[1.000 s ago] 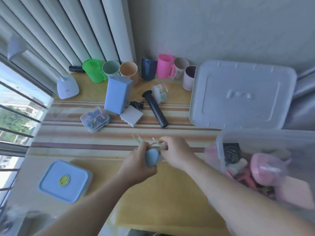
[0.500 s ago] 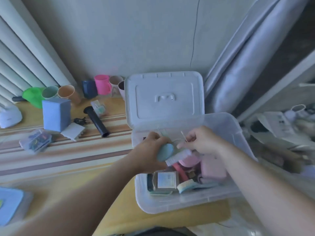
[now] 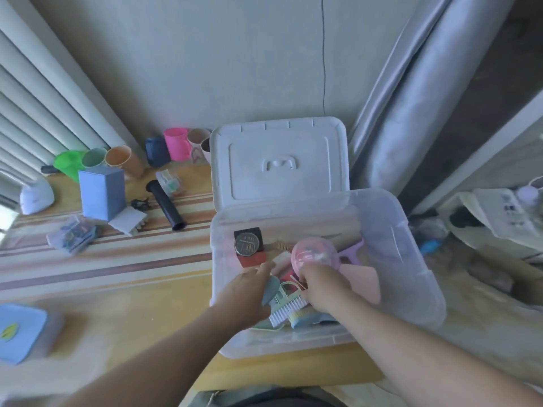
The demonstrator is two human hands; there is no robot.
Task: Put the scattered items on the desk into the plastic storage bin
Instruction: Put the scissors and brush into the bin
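The clear plastic storage bin (image 3: 423,259) stands at the desk's right end and holds several items, among them a pink round case (image 3: 314,254) and a round metal tin (image 3: 248,243). Both my hands are inside it near the front. My right hand (image 3: 323,289) grips the end of a pale green brush with white bristles (image 3: 286,311), low over the bin's contents. My left hand (image 3: 244,292) has its fingers stretched out, with the brush's blue-grey oval part (image 3: 271,287) just under the palm. A blue box (image 3: 101,192), black tube (image 3: 166,205) and clip box (image 3: 72,235) lie on the desk.
The bin's white lid (image 3: 279,160) leans behind it against the wall. A row of cups (image 3: 176,143) lines the back of the desk. A white block (image 3: 127,220) and a small clear packet (image 3: 170,182) lie mid-desk, and a blue lidded container (image 3: 20,330) at front left. Curtains hang on both sides.
Both hands carried the brush from the desk's middle rightward over the bin and lowered it inside. My left hand's fingers have spread off the blue-grey part.
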